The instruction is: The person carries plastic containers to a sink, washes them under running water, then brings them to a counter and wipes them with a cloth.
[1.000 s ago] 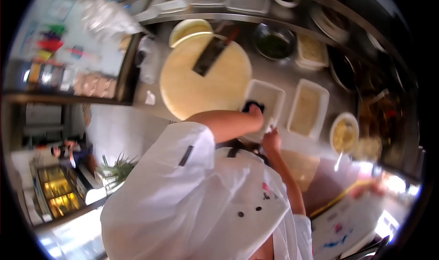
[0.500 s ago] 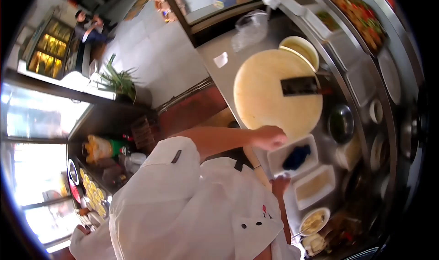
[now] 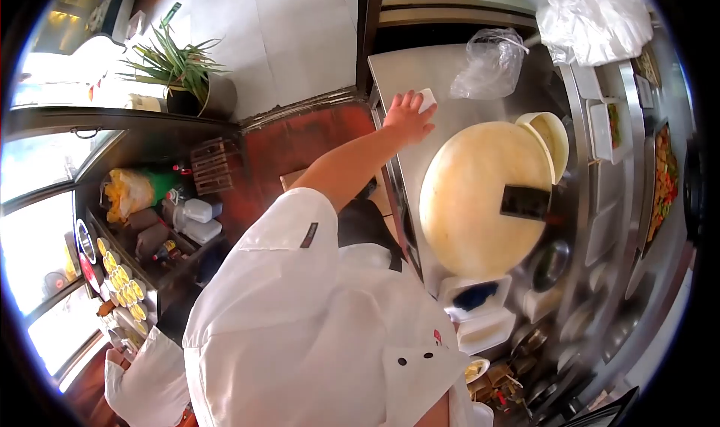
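Observation:
My left hand [image 3: 409,119] reaches over the near edge of the steel counter with its fingers spread. Its fingertips are at a small white piece of paper [image 3: 427,99]; whether they touch it I cannot tell. Right of the hand sits a big round chopping board [image 3: 480,202]. A cleaver [image 3: 525,202] with a dark, wide blade lies flat on that board. Below the board are a white tray [image 3: 495,290] with a dark blue cloth [image 3: 475,296] in it and another white tray [image 3: 486,331]. My right hand is hidden behind my white coat.
A clear plastic bag [image 3: 487,65] and white plastic bags [image 3: 596,22] lie at the back. A cream tub [image 3: 553,138] stands against the board, with a metal bowl [image 3: 550,262] nearby. A potted plant [image 3: 176,67] is across the doorway. At lower left, another person's white sleeve [image 3: 150,378] shows.
My left hand has moved from above the blue cloth's tray to the white paper, and its curled fingers have spread. The view has shifted, and my right hand has dropped out of sight.

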Demonstrator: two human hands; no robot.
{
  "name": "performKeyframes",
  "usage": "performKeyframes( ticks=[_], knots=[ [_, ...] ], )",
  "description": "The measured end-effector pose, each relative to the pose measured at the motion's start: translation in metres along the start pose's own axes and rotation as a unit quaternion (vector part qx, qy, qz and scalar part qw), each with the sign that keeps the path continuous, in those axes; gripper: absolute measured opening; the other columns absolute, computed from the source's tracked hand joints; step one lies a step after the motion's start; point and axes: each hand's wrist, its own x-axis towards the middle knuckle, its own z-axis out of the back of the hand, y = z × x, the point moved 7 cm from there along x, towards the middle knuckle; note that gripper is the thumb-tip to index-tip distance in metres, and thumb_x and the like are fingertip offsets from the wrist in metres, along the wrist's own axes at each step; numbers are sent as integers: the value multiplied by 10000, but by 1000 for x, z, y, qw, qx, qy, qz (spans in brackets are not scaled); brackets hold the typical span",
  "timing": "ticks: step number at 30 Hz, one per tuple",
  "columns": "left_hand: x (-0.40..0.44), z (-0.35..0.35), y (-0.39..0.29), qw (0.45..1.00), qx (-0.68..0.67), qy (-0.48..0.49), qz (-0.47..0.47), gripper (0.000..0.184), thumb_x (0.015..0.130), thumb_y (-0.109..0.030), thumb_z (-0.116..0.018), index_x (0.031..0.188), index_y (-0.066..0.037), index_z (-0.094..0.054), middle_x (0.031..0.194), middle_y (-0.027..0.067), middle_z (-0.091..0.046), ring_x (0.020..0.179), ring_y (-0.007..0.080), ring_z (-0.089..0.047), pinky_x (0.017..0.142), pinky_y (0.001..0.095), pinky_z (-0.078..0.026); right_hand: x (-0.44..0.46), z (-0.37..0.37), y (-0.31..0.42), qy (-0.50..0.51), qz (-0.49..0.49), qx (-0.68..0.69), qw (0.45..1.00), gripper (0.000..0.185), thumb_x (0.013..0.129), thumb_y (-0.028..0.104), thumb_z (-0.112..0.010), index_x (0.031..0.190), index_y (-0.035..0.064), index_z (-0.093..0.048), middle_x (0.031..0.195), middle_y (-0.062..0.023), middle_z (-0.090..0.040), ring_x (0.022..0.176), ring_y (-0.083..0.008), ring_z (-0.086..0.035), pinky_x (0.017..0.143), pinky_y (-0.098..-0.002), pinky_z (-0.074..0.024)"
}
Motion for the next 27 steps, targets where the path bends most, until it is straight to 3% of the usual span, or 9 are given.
performKeyframes(
  ticks=[2,3,10,13,14,16,20,24,27],
  knots=[
    [6,2,-5,997,41,57,13,610,1060,-517,-331,1616,-276,-261,1633,137,-288,1518,367,-219,1201,543,-173,-3,13,19,-10,-4,11,1000,539,817,417,-699,1108,-29,-617,1139,-295,-617,1191,-447,-541,1045,-547,-398],
    [11,-2,-3,998,37,57,18,619,1059,-546,-308,1622,-297,-249,1642,134,-274,1536,375,-178,1227,555,-92,-5,18,28,-15,-4,14,1000,537,819,411,-695,1114,-30,-613,1143,-295,-615,1191,-448,-541,1046,-546,-398],
    [34,-10,16,995,92,29,9,640,1043,-578,-295,1627,-323,-227,1683,77,-236,1564,371,-99,1202,667,36,24,51,85,-56,33,37,997,520,838,369,-665,1159,-33,-587,1175,-299,-598,1191,-452,-542,1053,-544,-397],
    [5,12,18,1000,12,11,2,646,1030,-594,-325,1620,-344,-239,1692,74,-209,1564,382,-84,1226,628,-35,60,68,129,-80,84,41,992,515,846,351,-653,1178,-35,-576,1188,-301,-591,1191,-454,-542,1056,-543,-397],
    [-7,11,19,999,-30,-15,-1,651,1016,-581,-377,1611,-340,-273,1668,104,-254,1541,388,-151,1217,604,-136,70,74,145,-88,104,45,990,513,849,345,-649,1185,-35,-572,1193,-301,-589,1192,-455,-543,1057,-543,-397],
    [-50,28,22,985,-70,-159,-12,602,952,-493,-547,1508,-271,-481,1462,135,-457,1346,349,-385,1098,551,-318,88,84,179,-100,145,52,983,510,855,333,-640,1198,-36,-565,1202,-302,-585,1192,-456,-543,1059,-543,-397],
    [-146,42,40,977,-122,-173,38,484,870,-361,-665,1327,-202,-639,1264,99,-570,1238,308,-478,1029,445,-391,119,103,257,-110,233,70,964,504,865,309,-623,1223,-38,-550,1220,-305,-575,1192,-459,-544,1063,-541,-397],
    [-242,12,67,979,-146,-96,102,378,821,-284,-695,1175,-154,-696,1143,83,-630,1172,283,-536,973,414,-436,126,107,312,-103,302,96,943,500,876,285,-607,1249,-41,-535,1238,-307,-566,1192,-462,-544,1067,-540,-397],
    [-306,-2,60,987,-114,-13,112,285,830,-261,-671,1081,-134,-719,1126,97,-659,1158,296,-569,979,405,-464,122,99,309,-98,330,139,928,498,884,267,-594,1268,-42,-524,1252,-309,-559,1193,-464,-545,1070,-539,-397]
  ],
)
